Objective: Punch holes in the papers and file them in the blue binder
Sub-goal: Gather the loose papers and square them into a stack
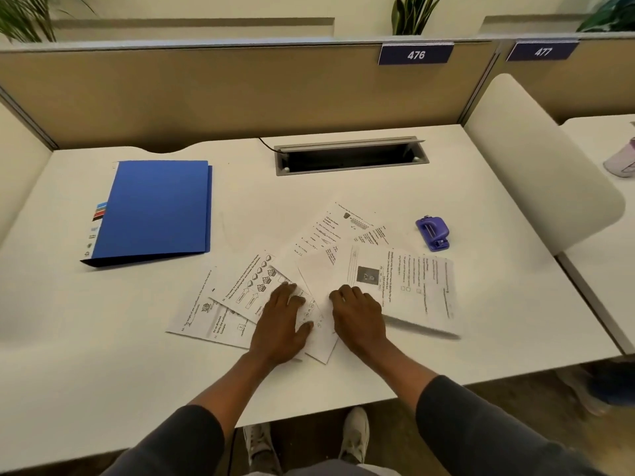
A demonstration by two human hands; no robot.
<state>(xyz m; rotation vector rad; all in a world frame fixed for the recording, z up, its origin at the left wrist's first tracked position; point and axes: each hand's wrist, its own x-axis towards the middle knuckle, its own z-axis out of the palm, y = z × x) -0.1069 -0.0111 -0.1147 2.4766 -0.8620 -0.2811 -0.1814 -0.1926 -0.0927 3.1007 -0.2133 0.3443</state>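
Several printed worksheets [417,286] lie fanned out on the white desk [103,338], overlapping one another. My left hand [280,321] rests palm down on the sheets at the left of the fan, fingers straight. My right hand [359,316] lies flat on the sheets just to its right, fingers slightly bent, and it covers part of a page. The closed blue binder [158,211] lies flat at the desk's back left, well apart from both hands. A small purple hole punch [433,232] sits to the right of the papers, beyond my right hand.
An open cable tray slot [350,158] is set in the desk's back middle, with a thin cable beside it. A tan partition [240,94] closes off the back. A white side divider [536,159] stands at the right. My feet show under the front edge.
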